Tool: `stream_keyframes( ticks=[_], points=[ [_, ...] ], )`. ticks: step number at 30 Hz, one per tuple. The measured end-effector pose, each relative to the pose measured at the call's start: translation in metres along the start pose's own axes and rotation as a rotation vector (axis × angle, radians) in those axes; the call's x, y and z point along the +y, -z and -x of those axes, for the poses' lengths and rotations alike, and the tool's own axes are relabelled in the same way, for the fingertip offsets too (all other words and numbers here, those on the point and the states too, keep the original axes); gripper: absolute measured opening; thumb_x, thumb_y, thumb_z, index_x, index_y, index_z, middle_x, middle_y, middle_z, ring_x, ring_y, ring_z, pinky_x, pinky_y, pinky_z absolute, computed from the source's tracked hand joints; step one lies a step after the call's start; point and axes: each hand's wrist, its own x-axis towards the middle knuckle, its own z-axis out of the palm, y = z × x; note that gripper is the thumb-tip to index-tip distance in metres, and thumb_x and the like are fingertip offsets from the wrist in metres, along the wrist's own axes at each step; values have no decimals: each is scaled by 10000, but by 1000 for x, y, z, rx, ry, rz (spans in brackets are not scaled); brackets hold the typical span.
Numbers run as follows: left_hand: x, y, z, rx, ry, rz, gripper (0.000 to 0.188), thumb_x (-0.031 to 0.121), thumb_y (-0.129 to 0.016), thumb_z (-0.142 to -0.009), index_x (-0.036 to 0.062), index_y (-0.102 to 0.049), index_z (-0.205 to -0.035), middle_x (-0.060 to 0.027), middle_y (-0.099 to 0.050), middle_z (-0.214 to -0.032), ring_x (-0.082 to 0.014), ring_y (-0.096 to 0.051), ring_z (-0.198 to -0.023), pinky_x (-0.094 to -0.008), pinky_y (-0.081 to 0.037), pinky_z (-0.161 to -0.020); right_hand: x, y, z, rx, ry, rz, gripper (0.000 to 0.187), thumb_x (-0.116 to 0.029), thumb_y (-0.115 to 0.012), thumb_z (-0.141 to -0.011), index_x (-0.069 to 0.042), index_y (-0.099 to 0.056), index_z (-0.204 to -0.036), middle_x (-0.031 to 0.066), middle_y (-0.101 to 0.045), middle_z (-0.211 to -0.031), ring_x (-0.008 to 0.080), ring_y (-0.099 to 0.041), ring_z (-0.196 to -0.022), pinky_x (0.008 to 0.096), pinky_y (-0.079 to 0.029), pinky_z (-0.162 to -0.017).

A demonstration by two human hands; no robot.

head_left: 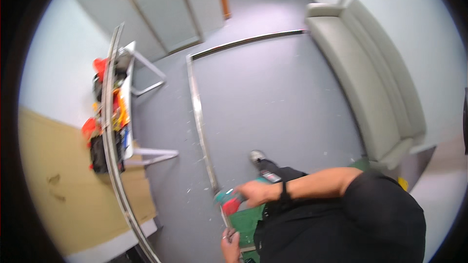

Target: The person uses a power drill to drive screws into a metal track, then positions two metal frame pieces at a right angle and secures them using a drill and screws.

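My right hand is closed around a teal-and-red power tool; blur hides its exact kind. The tool's head sits at the near end of a long metal frame, over the bar. Below it, my left hand has its fingers bent around a narrow bar or strip in line with the frame, partly hidden by the fingers. A green surface lies beside both hands, close to my body.
A second long metal rail runs along the left, in front of a white table with bags and tools. At right stands a grey sofa. My shoe is on the grey floor, inside the frame.
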Motion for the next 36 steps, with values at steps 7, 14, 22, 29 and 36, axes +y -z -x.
stream_keyframes(
  ticks=[7,14,22,29,36],
  points=[
    [-58,-16,-14,54,248,-303,689,313,-747,-818,-80,-478,-1316,-219,-668,-1116,-249,-673,-992,-335,-518,-872,111,91,30,276,-592,15,277,-189,-673,-669,48,-648,-809,258,-623,-712,335,-665,-681,420,-526,-667],
    [-153,-26,16,198,546,-15,603,300,-732,-843,-108,-539,-1243,-169,-699,-1004,-179,-660,-884,-319,-511,-791,156,175,18,379,-678,-194,233,-122,-706,-714,25,-628,-876,72,-614,-686,180,-616,-567,335,-508,-537],
    [-192,-54,43,393,689,170,337,326,-638,-896,60,-578,-697,-1,-594,-705,-109,-549,-619,-302,-392,-492,172,215,-39,351,-713,-25,224,-100,-696,-717,45,-633,-876,75,-613,-662,175,-601,-544,332,-498,-512],
    [-161,28,-57,292,555,351,269,329,-642,-898,70,-650,-824,-16,-601,-695,-116,-507,-573,-283,-379,-483,181,182,-51,404,-867,-119,212,-107,-707,-715,45,-611,-827,107,-627,-703,196,-619,-582,335,-502,-518],
    [-38,134,-170,313,486,15,474,317,-681,-884,-8,-594,-1218,-86,-664,-1014,-169,-626,-862,-298,-501,-725,162,137,-40,515,-1013,-405,197,-105,-711,-713,15,-589,-812,85,-598,-646,189,-590,-526,336,-470,-489]
  ],
)
